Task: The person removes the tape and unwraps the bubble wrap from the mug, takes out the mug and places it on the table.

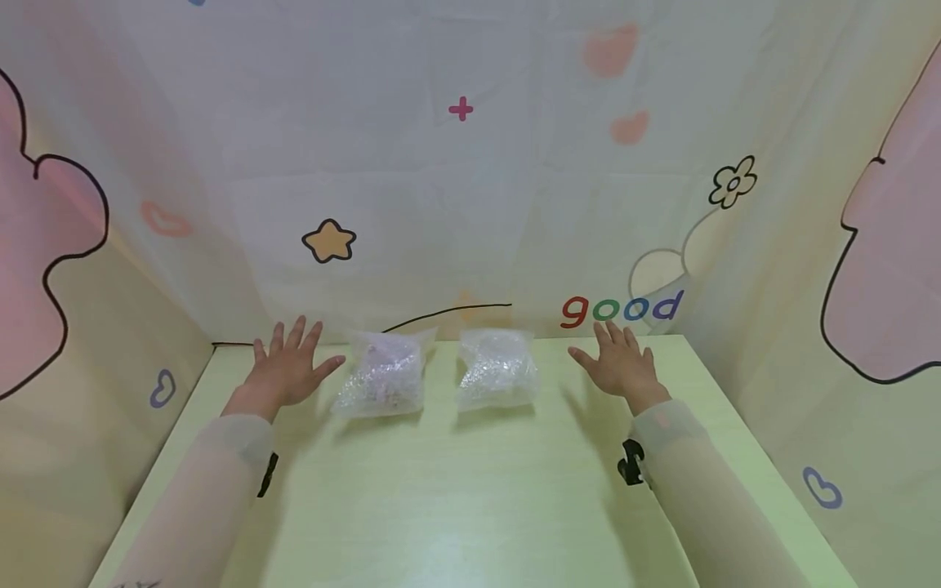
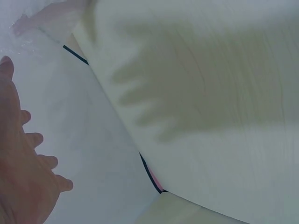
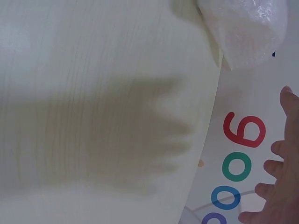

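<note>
Two bubble-wrapped packages rest side by side near the table's back edge. The left package (image 1: 388,374) looks faintly pinkish through its wrap, and the right package (image 1: 498,371) is whitish; what either contains cannot be made out. My left hand (image 1: 288,367) hovers left of the pair, fingers spread and holding nothing. Over on the other side, my right hand (image 1: 619,365) is also spread out, apart from the right package. Each hand casts a shadow on the tabletop. Part of the left package (image 2: 51,21) shows in the left wrist view, and the right package (image 3: 247,30) in the right wrist view.
A pale wood-grain table (image 1: 441,506) reaches back to a printed cloth backdrop (image 1: 412,163), with cloth on both sides too. Colored letters reading "good" (image 1: 622,309) are printed behind my right hand. Black wrist straps (image 1: 631,463) show below the sleeves.
</note>
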Motion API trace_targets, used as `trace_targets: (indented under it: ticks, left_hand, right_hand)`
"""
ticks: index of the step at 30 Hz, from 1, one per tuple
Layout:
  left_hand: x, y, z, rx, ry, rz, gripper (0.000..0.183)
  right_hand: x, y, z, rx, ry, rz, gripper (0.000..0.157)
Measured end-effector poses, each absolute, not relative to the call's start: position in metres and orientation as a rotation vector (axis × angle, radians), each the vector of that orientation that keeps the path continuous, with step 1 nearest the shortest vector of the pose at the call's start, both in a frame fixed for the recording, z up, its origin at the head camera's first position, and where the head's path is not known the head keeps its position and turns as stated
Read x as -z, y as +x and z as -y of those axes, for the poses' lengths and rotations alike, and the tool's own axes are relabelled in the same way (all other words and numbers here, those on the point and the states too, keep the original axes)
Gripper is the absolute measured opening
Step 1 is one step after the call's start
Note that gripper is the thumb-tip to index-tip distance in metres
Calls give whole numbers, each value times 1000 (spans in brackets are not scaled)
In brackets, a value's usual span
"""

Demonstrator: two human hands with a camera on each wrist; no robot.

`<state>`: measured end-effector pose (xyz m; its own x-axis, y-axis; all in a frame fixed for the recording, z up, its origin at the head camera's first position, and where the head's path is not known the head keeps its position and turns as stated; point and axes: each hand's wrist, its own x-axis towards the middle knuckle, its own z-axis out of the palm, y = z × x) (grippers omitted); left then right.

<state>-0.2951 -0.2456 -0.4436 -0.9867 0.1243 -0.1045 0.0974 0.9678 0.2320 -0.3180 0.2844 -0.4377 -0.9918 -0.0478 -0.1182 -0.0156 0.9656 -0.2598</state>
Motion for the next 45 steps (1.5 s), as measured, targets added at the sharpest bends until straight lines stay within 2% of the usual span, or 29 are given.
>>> trace_targets:
  ticks: [23, 45]
  left_hand:
    - [449, -297, 235, -454, 219, -3009, 91]
    - [437, -303, 159, -440, 509, -3068, 84]
  right_hand:
    - [445, -316, -279, 502, -45, -2969, 90]
    - [450, -312, -264, 657, -116, -2959, 87]
